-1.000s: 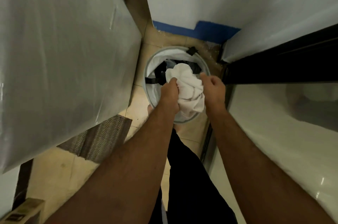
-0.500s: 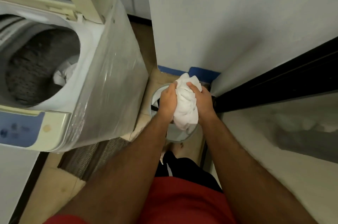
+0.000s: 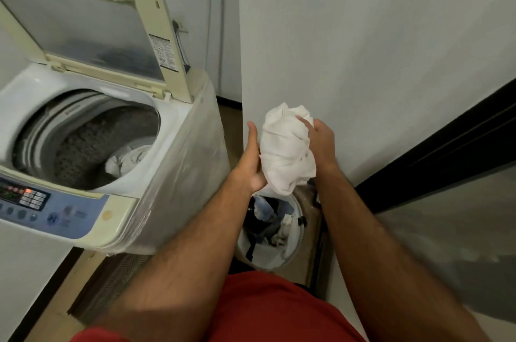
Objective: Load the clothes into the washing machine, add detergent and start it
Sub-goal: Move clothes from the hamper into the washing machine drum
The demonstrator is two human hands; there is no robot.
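A bunched white cloth (image 3: 287,149) is held up between both hands, above the round laundry basket (image 3: 296,241) on the floor. My left hand (image 3: 251,163) holds its left side, thumb pointing up and fingers hidden behind the cloth. My right hand (image 3: 319,140) grips its right side with fingers curled over the top. The top-loading washing machine (image 3: 167,174) stands to the left with its lid (image 3: 92,23) raised. Some light clothes (image 3: 125,160) lie at the bottom of its drum. The basket holds dark and light garments (image 3: 268,216).
The machine's control panel (image 3: 30,199) faces me at the lower left, with red lights showing. A white wall (image 3: 363,48) rises just behind the hands. A dark door frame (image 3: 435,151) and glossy surface (image 3: 446,244) close in on the right. A patterned mat (image 3: 106,283) lies beside the machine's base.
Both hands lifted the white cloth up out of the basket and higher. The view rose, so the open machine and its drum came into sight on the left.
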